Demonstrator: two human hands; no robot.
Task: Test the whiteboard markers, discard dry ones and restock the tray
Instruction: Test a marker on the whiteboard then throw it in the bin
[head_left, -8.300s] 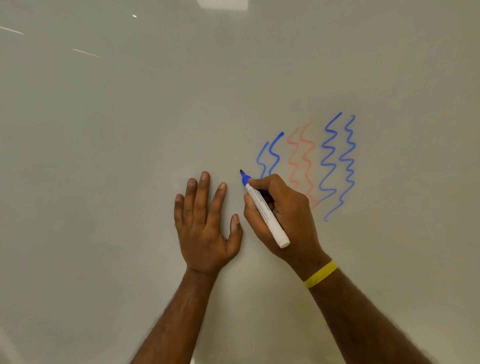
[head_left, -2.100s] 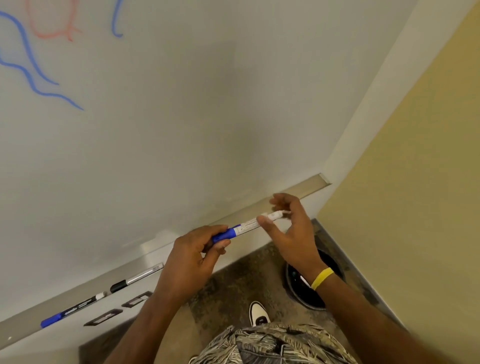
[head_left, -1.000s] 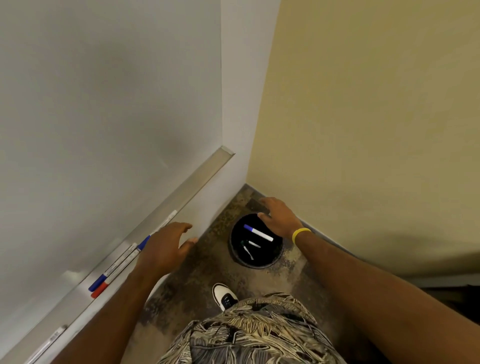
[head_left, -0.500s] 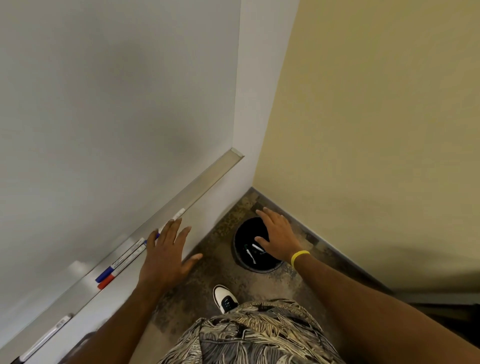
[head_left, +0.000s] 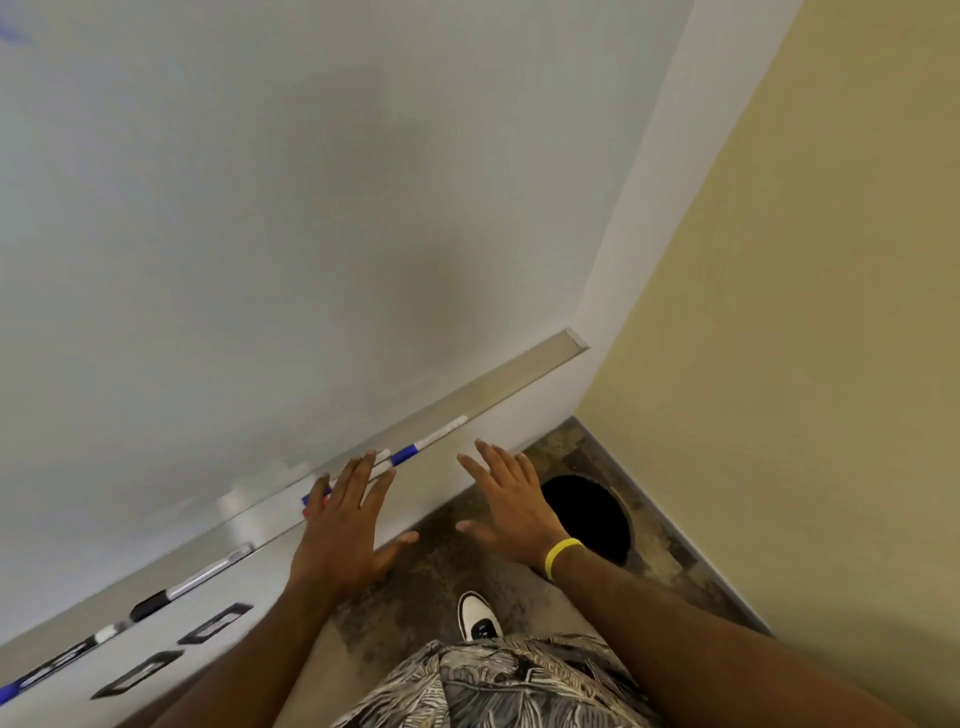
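A metal marker tray (head_left: 524, 376) runs along the bottom of the whiteboard (head_left: 291, 218). A blue-capped marker (head_left: 428, 441) lies in it. My left hand (head_left: 343, 525) hovers flat with straight fingers over two more markers, a blue tip and a red tip showing at its left edge. A black-capped marker (head_left: 187, 582) and another blue one (head_left: 52, 667) lie farther left in the tray. My right hand (head_left: 511, 506), with a yellow wristband, is spread and empty just left of the black bin (head_left: 589, 514) on the floor.
A yellow wall (head_left: 779, 312) meets the whiteboard wall at the corner behind the bin. My white shoe (head_left: 479, 618) stands on the mottled floor below my hands. Two dark rectangular plates (head_left: 215, 623) sit on the wall under the tray.
The blue marker dropped from my right hand into the bin a second ago. Since then my right hand has lifted away leftward, and the view has swung back toward the tray.
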